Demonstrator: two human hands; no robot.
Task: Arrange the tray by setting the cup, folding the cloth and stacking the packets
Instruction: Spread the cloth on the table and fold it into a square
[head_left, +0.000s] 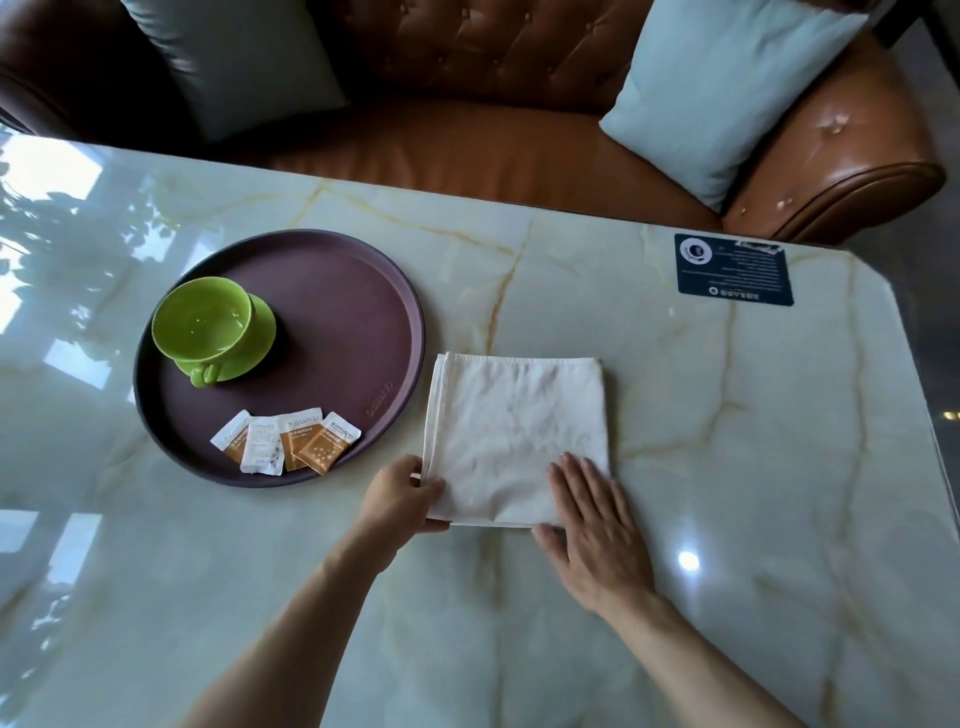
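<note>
**Marble table with tray, cloth and two hands**

Pale marble with amber veins forms the table, seen from above. The landmark is a round, dark maroon tray on the left half of the table. Inside the tray, toward its left side, a green cup sits upright on a green saucer, its handle pointing at the viewer. Along the tray's near rim lie four packets, white and orange, spread in an overlapping row rather than stacked. Just right of the tray, on the bare marble, lies a white cloth folded into a square. The left hand pinches the cloth's near left corner, thumb on top and fingers curled beneath. The right hand lies flat on the cloth's near right corner, fingers straight and together. Far right of the tray, near the table's far edge, is a dark blue card. Beyond the table stands a brown leather sofa with two pale cushions.
</note>
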